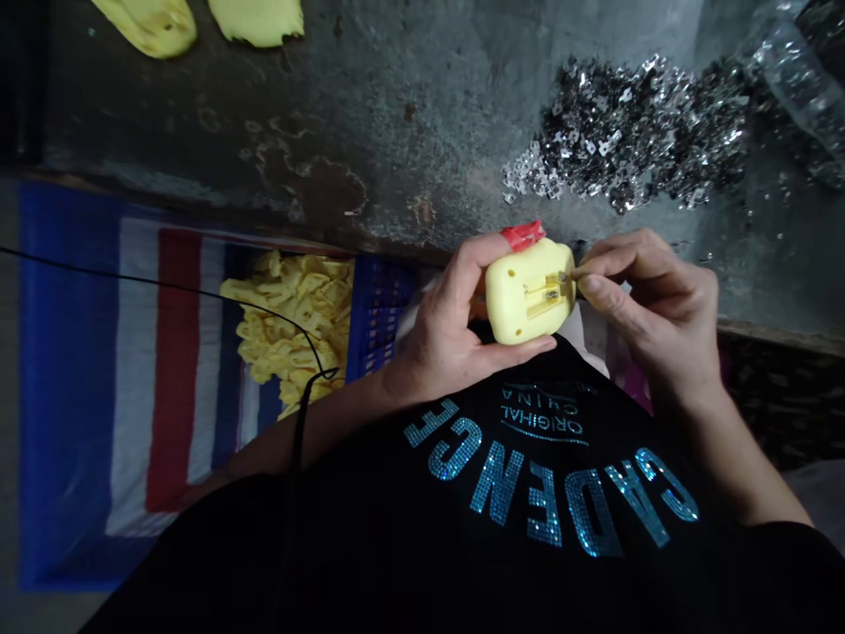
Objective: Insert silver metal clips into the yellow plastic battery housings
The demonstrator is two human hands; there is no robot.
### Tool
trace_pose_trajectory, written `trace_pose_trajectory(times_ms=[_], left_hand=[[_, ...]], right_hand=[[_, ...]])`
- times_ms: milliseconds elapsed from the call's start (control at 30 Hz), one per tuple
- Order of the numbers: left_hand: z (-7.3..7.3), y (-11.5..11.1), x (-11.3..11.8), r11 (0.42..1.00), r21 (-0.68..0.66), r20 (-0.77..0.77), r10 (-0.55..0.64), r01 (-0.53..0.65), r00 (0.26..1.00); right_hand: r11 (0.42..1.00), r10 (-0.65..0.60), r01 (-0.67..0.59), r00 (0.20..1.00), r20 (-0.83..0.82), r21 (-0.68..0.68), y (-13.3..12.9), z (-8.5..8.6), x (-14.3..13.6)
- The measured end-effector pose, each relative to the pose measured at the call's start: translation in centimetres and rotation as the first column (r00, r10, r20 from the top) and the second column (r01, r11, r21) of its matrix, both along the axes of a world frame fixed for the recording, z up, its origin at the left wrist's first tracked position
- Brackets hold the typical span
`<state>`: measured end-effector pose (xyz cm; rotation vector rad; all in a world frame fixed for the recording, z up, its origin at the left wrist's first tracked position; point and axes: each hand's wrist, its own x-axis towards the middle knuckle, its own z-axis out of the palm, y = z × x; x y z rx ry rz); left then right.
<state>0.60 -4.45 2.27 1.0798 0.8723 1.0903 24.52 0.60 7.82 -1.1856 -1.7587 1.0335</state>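
Observation:
My left hand [439, 330] is wrapped round a rounded pale-yellow plastic housing [507, 304], with red tape on one fingertip. An open slotted compartment in the housing faces up, and small metal pieces [552, 291] show inside it. At the compartment's right edge, my right hand [650, 304] has thumb and forefinger pinched together against the housing. Whatever sits between those fingertips is too small to make out. Beyond my right hand, a heap of small shiny metal clips [647, 132] lies on the grey worktable [429, 114].
Two yellow plastic parts, one a rounded shell [257, 19], lie at the table's far left. Below the table edge, a blue crate [66, 370] with striped cloth [175, 352] holds many yellow pieces [297, 308]. A black cable [217, 293] crosses over it. Clear plastic [798, 79] lies at upper right.

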Motion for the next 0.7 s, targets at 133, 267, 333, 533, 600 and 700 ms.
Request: trace_pose_trajectory(times_ms=[133,267,333,533,600,700], left_hand=[[0.0,0.2,0.8,0.941,0.301,-0.08,0.187,-0.155,0.979],[-0.1,0.5,1.1,0.89,0.434,-0.151,0.224,-0.139,0.963],[-0.2,0.5,0.9,0.869,0.478,-0.169,0.231,-0.125,0.958],[-0.1,0.2,0.8,0.865,0.489,-0.2,0.237,-0.113,0.951],[0.0,0.3,0.7,0.857,0.503,-0.219,0.249,-0.109,0.943],[0.3,0.4,0.5,0.845,0.527,-0.275,0.271,-0.091,0.922]], right_hand=[[0.974,-0.056,0.011,0.979,0.195,0.227,-1.1,0.4,0.0],[0.89,-0.078,-0.069,0.95,0.301,0.45,-1.6,-0.1,-0.2],[0.845,-0.089,-0.101,0.941,0.325,0.525,-1.5,-0.3,-0.2],[0.813,-0.11,-0.172,0.893,0.437,0.557,-1.4,-0.1,0.0],[0.805,-0.114,-0.179,0.89,0.442,0.566,-1.4,-0.1,0.1],[0.805,-0.12,-0.174,0.888,0.443,0.567,-1.5,-0.2,0.1]])
